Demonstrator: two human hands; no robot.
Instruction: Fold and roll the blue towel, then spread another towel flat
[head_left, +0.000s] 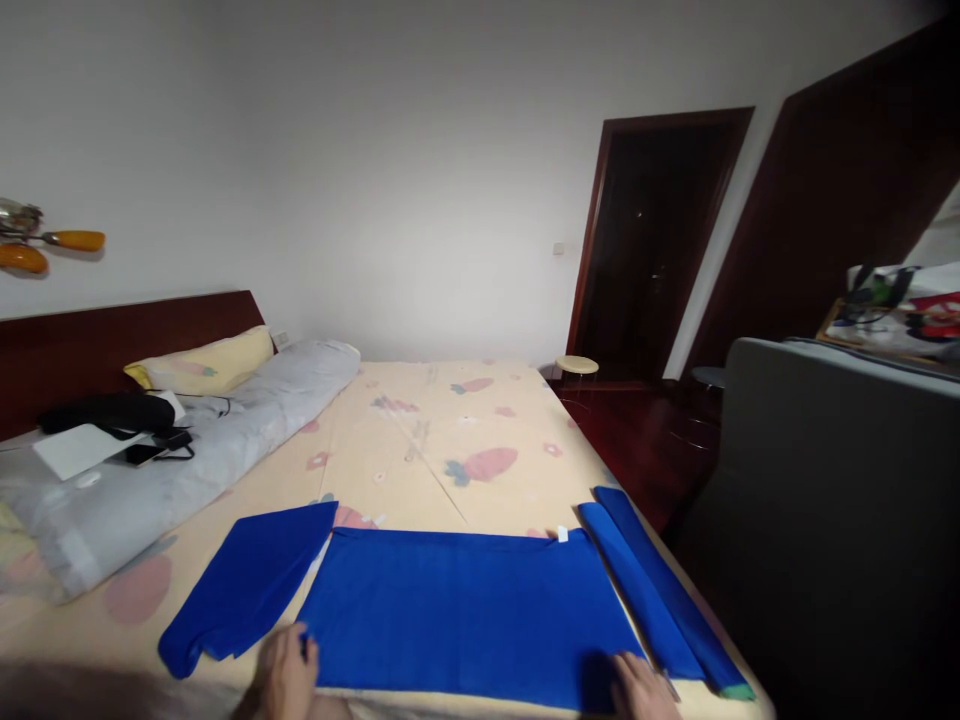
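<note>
A blue garment (465,610) lies spread as a wide rectangle on the near end of the bed, a small white label (563,534) at its far right corner. My left hand (289,672) is closed at its near left corner, a bit of blue showing between the fingers. At the near right corner, my right hand (643,688) has its fingers curled over the edge; the thumb is hard to make out. Left of the rectangle lies another blue cloth piece (247,580), its near end bunched. Two long narrow blue strips (645,590) lie along the right side.
The bed (420,430) has a patterned cream sheet. A rolled grey quilt (187,470), a yellow pillow (210,362), a black bag (112,412) and a white sheet-like item (82,450) lie at left. A round stool (577,366) stands beyond; a large grey panel (832,520) rises at right.
</note>
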